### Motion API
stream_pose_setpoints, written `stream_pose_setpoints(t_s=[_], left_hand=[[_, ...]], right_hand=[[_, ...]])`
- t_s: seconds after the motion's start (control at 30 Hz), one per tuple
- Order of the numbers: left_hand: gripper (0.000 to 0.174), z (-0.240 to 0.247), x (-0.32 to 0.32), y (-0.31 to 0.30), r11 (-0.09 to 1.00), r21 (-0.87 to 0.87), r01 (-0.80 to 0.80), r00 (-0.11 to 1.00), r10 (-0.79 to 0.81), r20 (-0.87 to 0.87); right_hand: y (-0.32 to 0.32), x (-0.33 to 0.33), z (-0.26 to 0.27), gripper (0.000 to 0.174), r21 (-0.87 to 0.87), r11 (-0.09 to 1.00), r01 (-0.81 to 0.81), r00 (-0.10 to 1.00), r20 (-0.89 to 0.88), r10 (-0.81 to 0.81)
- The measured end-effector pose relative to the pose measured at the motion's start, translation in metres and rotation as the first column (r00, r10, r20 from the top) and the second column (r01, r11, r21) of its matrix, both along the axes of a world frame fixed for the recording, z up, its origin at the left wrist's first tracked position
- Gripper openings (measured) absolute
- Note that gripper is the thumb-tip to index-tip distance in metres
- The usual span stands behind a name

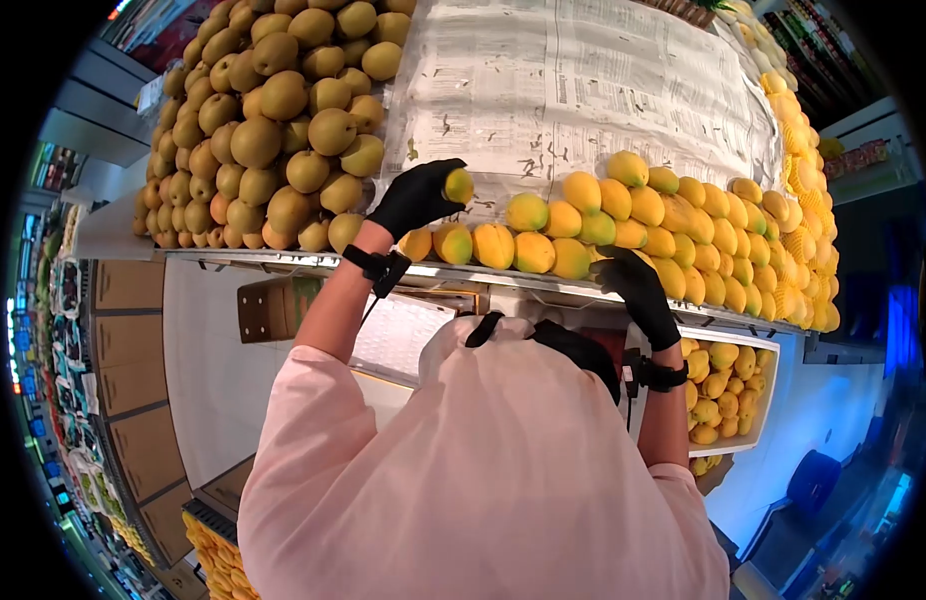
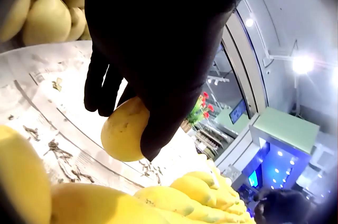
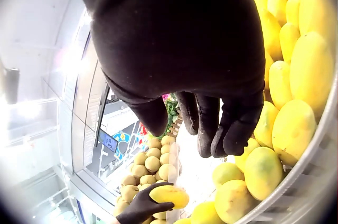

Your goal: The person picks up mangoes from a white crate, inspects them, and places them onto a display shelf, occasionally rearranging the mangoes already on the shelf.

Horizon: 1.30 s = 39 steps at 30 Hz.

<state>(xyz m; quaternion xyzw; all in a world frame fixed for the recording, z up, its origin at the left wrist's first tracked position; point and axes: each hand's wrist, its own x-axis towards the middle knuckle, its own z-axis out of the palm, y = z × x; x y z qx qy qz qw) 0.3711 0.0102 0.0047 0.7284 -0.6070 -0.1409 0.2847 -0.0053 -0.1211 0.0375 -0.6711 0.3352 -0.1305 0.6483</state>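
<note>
My black-gloved left hand [image 1: 413, 198] grips a single yellow-green mango [image 1: 459, 185] between thumb and fingers. In the left wrist view that mango [image 2: 124, 134] hangs over newspaper, with the thumb along its near side. Below it, mangoes [image 1: 493, 245] lie along the front edge of the display. My right hand [image 1: 638, 290], gloved too, is at the front of the mango rows with its fingers loosely bent. Nothing shows between thumb and fingers in the right wrist view, where mangoes [image 3: 264, 171] lie beside and below the fingertips.
Brown-skinned pears [image 1: 255, 142] are heaped at the left of the display. Printed newspaper [image 1: 583, 80] covers its middle. Fruit in yellow foam nets [image 1: 808, 230] lines the right edge. Below the shelf rail stand a white box of mangoes [image 1: 723, 390] and an open cardboard box [image 1: 268, 310].
</note>
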Motion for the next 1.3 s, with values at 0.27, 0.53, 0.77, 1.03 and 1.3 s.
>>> stream_pose_setpoints(t_s=[0.27, 0.53, 0.77, 1.03, 1.3], left_hand=[[0.061, -0.024, -0.005, -0.058, 0.907, 0.244, 0.343, 0.919, -0.378, 0.114], [0.062, -0.032, -0.003, -0.077, 0.811, 0.428, 0.399, 0.901, -0.435, -0.016], [0.064, -0.058, -0.002, -0.07, 0.9, 0.2, 0.388, 0.896, -0.419, 0.147], [0.062, -0.066, 0.003, -0.071, 0.833, 0.158, 0.53, 0.838, -0.543, 0.052], [0.06, -0.051, -0.003, -0.07, 0.826, 0.303, 0.475, 0.851, -0.519, 0.08]], right_hand=[[0.013, -0.024, 0.002, 0.036, 0.049, 0.991, 0.122, 0.993, -0.01, -0.121], [0.023, -0.052, -0.011, 0.033, 0.074, 0.969, 0.235, 0.972, -0.021, -0.234], [0.022, -0.058, -0.015, 0.032, 0.097, 0.959, 0.266, 0.963, 0.025, -0.269], [0.017, -0.05, -0.015, 0.032, 0.107, 0.972, 0.209, 0.977, 0.019, -0.212], [0.018, -0.052, -0.013, 0.033, 0.072, 0.97, 0.232, 0.973, 0.001, -0.232]])
